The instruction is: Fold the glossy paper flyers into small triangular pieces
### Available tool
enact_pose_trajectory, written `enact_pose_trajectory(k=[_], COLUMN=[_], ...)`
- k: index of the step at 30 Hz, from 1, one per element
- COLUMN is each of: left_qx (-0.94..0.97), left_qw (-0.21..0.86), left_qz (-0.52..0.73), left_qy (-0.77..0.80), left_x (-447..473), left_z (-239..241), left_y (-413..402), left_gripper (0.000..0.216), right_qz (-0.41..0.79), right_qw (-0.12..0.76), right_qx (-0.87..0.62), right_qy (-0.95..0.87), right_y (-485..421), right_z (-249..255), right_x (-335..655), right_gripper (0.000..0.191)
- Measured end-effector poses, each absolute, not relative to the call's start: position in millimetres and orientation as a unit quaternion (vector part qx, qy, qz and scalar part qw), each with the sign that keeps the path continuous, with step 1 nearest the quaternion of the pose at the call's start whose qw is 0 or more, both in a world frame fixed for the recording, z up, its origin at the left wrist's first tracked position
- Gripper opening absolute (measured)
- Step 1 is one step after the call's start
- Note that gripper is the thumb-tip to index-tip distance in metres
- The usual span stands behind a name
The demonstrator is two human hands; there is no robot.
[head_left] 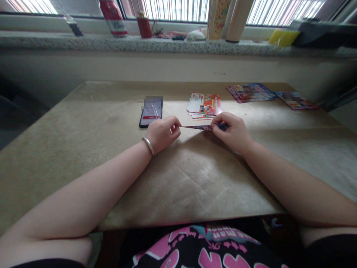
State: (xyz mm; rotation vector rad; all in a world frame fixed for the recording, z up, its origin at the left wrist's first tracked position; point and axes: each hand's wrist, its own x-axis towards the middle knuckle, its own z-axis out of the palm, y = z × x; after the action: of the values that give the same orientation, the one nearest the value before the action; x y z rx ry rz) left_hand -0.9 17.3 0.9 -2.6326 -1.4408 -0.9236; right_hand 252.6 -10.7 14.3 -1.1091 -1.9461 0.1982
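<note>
A thin, dark blue and red printed card [203,127] is stretched between my two hands just above the table, tilted so that little of its face shows. My left hand [164,132] pinches its left tip between thumb and finger. At the other end, my right hand [232,130] grips it with thumb and fingers, covering part of it. Right behind the card lies a loose stack of red and white printed cards [205,104]. A phone with its screen lit [151,112] lies beyond my left hand.
Two piles of colourful cards, a larger one [251,92] and a smaller one [297,100], lie at the table's back right. On the stone windowsill [173,45] stand a red and white can [113,18], a red bottle [144,26], a tall beige cylinder [238,20] and a yellow object [283,37].
</note>
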Motion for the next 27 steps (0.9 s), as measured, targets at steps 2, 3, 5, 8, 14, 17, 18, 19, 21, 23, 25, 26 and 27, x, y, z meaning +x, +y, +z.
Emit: enact_pose_trajectory(k=[2,3,5,8,14,17,18,19,21,23,25,26,27], left_qx=[-0.832,-0.830,-0.829,-0.831,-0.823,-0.816,-0.813,-0.808,-0.799,-0.804,-0.839,-0.865,-0.891], left_qw=[0.013,0.018,0.026,0.023,-0.148,-0.233,-0.245,-0.252,-0.259,-0.248,-0.202,-0.171,-0.140], left_qz=[-0.291,-0.291,-0.291,-0.296,-0.350,-0.355,-0.359,-0.366,-0.386,-0.386,-0.353,-0.325,-0.293], left_qy=[-0.472,-0.475,-0.476,-0.470,-0.423,-0.392,-0.389,-0.386,-0.382,-0.378,-0.362,-0.343,-0.317], left_x=[-1,-1,-1,-3,-5,-4,-4,-5,-6,-8,-8,-8,-7], left_z=[0,0,-2,-3,0,0,0,0,-1,-1,0,0,1], left_y=[18,19,20,21,19,19,19,19,20,22,24,24,25], left_gripper=[0.011,0.011,0.011,0.013,0.028,0.029,0.028,0.028,0.027,0.027,0.026,0.026,0.026], right_qz=[0.084,0.087,0.092,0.095,0.109,0.108,0.105,0.104,0.106,0.119,0.133,0.135,0.135], right_qw=[0.431,0.430,0.429,0.431,0.406,0.389,0.383,0.377,0.361,0.346,0.335,0.331,0.327], right_qx=[-0.441,-0.440,-0.440,-0.436,-0.420,-0.399,-0.389,-0.378,-0.350,-0.319,-0.293,-0.285,-0.280], right_qy=[-0.783,-0.783,-0.784,-0.784,-0.804,-0.824,-0.831,-0.839,-0.858,-0.874,-0.886,-0.889,-0.892], right_y=[-11,-11,-11,-10,-10,-9,-9,-8,-7,-4,-2,0,1], right_z=[14,13,13,13,14,15,16,16,15,13,11,9,8], right_x=[252,252,253,254,255,257,258,259,260,261,261,261,260], right_gripper=[0.004,0.004,0.004,0.004,0.005,0.007,0.007,0.007,0.008,0.009,0.010,0.011,0.011])
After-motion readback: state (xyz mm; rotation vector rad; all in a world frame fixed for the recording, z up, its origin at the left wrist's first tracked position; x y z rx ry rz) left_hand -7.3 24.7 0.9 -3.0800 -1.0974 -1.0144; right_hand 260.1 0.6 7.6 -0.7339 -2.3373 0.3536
